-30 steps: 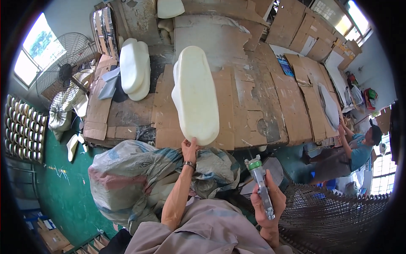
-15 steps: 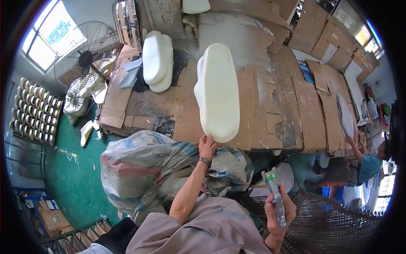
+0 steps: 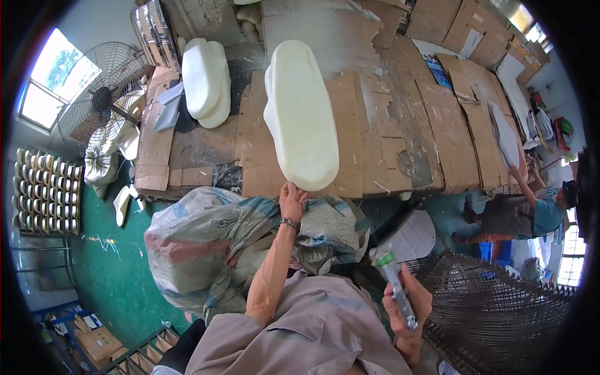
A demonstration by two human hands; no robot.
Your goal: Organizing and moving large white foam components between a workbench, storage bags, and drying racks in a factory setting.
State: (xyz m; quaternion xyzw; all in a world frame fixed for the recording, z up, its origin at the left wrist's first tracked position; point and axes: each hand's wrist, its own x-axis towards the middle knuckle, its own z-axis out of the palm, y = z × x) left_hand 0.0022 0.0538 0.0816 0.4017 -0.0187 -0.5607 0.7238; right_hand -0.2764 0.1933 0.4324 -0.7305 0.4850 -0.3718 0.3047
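Observation:
A long cream-white foam piece [image 3: 304,119] with rounded ends and a bulge on its left side lies on the cardboard-covered table. My left hand [image 3: 291,203] pinches its near end; part of the fingers is hidden behind that edge. Lower right, off the table, my right hand [image 3: 409,306] is closed around a slim grey hand tool [image 3: 398,289] with a green band near its top. The exact kind of tool does not show. Farther left on the table, two similar foam pieces [image 3: 201,78] lie partly overlapped beside a grey cloth [image 3: 169,107].
Bulky woven sacks [image 3: 194,240] fill the space before the table [image 3: 381,144]. A dark wire mesh guard [image 3: 494,309] is at lower right. Left stand a fan [image 3: 103,100] and a rack of foam pieces [image 3: 47,190]. Another person [image 3: 531,209] works at far right.
The view has shifted, so table and foam appear farther left and higher. My left hand keeps its hold on the foam; the tool in my right hand is tilted more to the left.

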